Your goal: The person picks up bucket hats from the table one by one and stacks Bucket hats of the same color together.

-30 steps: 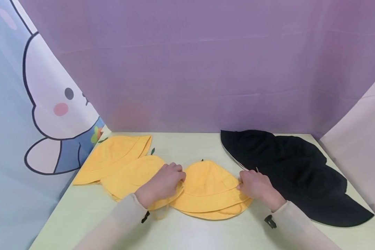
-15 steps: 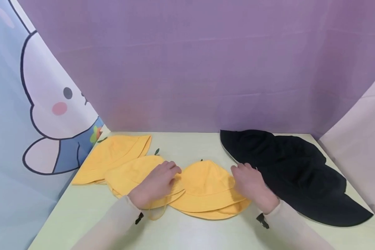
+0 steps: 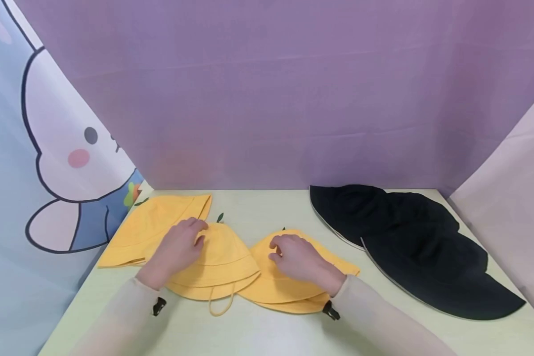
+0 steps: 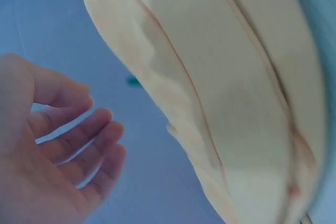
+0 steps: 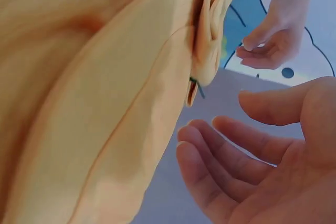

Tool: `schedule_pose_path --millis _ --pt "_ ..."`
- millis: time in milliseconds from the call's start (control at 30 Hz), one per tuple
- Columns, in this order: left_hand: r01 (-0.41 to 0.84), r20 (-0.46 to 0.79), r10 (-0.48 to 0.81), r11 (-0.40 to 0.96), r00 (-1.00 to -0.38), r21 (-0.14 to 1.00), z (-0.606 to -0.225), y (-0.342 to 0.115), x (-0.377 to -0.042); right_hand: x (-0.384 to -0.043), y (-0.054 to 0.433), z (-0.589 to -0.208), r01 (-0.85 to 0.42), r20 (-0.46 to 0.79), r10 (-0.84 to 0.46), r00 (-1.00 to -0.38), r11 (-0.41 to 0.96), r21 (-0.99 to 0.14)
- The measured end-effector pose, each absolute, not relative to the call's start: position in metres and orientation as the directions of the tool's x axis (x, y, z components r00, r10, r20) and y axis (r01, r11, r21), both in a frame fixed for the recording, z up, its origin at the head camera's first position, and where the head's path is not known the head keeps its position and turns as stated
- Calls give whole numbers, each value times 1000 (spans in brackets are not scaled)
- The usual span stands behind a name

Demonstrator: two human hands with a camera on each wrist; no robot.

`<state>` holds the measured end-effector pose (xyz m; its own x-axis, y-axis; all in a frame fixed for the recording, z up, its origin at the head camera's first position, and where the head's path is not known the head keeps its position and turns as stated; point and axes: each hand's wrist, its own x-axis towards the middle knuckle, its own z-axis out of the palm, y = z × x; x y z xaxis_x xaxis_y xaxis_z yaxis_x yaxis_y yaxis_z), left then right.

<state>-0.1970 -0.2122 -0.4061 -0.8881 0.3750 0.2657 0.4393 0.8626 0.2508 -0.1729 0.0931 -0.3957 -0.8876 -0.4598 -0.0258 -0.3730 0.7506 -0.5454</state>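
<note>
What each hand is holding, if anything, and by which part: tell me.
Nothing is held. The left hand and right hand have loosely bent, empty fingers, visibly apart from the yellow hats in the wrist views.

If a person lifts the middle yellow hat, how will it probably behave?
The yellow hat is probably floppy, since it lies flattened in overlapping cloth layers. It is likely light: the fabric looks thin. Its cord may dangle or catch, as it loops out past the edge.

The table [image 3: 267, 338] bears yellow hats [image 3: 224, 252] and black hats [image 3: 431, 259].
</note>
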Motion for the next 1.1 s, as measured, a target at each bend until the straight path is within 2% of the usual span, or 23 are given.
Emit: schedule_pose_path --millis 200,333,433,600,767,1100 --pt "246 69 236 908 -969 339 -402 -259 -202 -177 72 -396 -314 -84 -470 -879 701 -641" --pt "125 -76 167 911 -983 393 -406 -288 -206 -179 63 -402 -238 -126 -445 -887 673 -700" --pt "72 -140 143 904 -980 420 -413 -306 -206 -180 58 -411 -177 -146 -424 -894 633 -753" --pt "43 -153 129 883 -980 467 -423 -322 -204 -183 49 -421 -39 -204 -371 -906 554 -832" --pt "21 -150 115 856 -982 516 -425 -325 -204 -185 44 -426 75 -265 -322 -909 499 -863" --pt "-16 -157 114 758 -981 652 -417 -322 -203 -187 53 -414 116 -277 -334 -901 429 -896"
